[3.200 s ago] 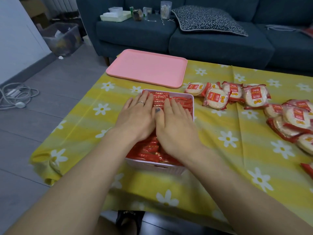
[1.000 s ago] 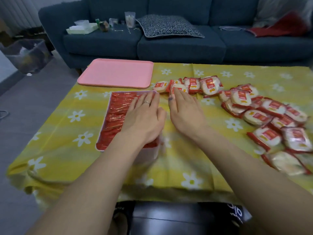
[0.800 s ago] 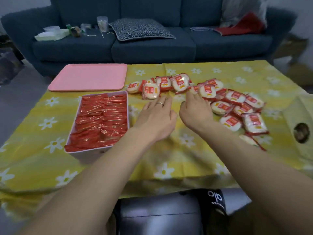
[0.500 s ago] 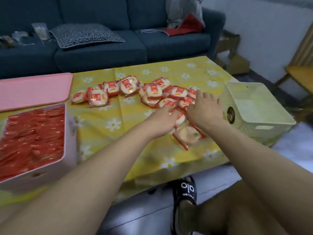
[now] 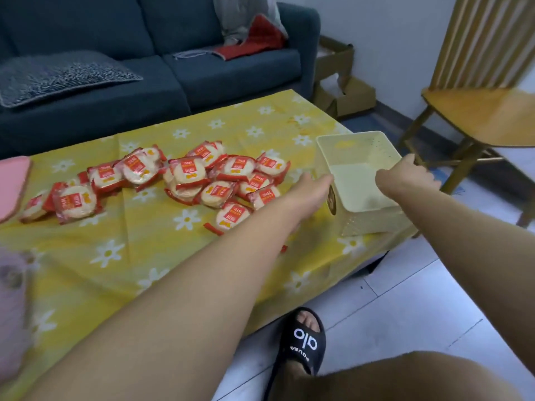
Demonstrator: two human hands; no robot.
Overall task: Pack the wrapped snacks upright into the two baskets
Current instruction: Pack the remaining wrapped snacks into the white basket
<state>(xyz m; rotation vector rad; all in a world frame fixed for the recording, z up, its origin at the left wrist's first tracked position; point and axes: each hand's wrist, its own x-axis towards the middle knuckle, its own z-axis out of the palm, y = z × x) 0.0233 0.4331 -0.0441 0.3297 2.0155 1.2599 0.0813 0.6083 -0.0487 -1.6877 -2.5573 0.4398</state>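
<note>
Yellow basket (image 5: 359, 180) stands empty at the surface's right corner, between both hands; left hand (image 5: 314, 188) touches its left wall, right hand (image 5: 408, 176) grips its right rim. Snacks (image 5: 202, 178) lie flat just left.

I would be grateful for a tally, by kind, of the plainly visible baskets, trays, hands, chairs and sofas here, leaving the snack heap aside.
Baskets: 1, the cream basket
Trays: 1, the pink tray, partly in view
Hands: 2, the left hand and the right hand
Chairs: 1, the wooden chair
Sofas: 1, the sofa
Total: 6
</note>
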